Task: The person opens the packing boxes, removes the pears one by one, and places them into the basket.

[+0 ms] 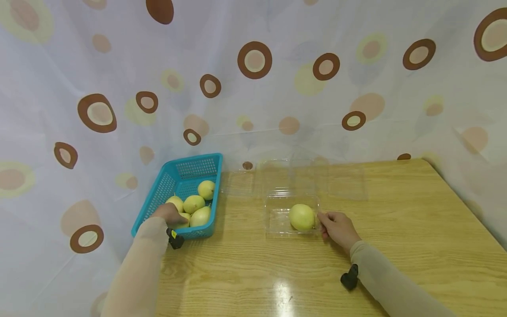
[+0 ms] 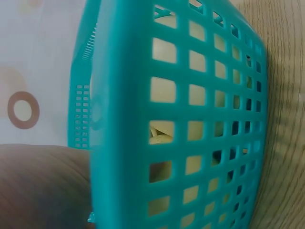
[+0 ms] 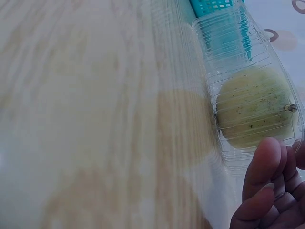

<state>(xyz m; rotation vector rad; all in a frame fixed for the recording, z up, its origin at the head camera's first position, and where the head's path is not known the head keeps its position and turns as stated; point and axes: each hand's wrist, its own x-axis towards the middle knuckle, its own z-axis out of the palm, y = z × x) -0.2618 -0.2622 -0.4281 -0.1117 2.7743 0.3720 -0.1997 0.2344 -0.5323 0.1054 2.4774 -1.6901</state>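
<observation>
In the head view my left hand (image 1: pixel 169 214) reaches over the near left rim of a blue plastic basket (image 1: pixel 217 193) and grips a yellow-green pear (image 1: pixel 183 221), its fingers partly hidden. Several more pears (image 1: pixel 201 216) lie around it. The left wrist view shows mostly the basket's lattice wall (image 2: pixel 138 109), which hides the fingertips. My right hand (image 1: pixel 338 229) pinches the right end of a clear plastic clamshell box (image 1: pixel 277 226). One pear (image 1: pixel 302 217) lies in the box's right half, its stem towards that hand in the right wrist view.
The box's clear lid (image 1: pixel 277 176) stands open behind it, with other clear plastic pieces (image 1: pixel 346 182) to its side. A patterned curtain (image 1: pixel 253 105) hangs along the back of the wooden table (image 1: pixel 428 229). The basket stands at the table's left edge.
</observation>
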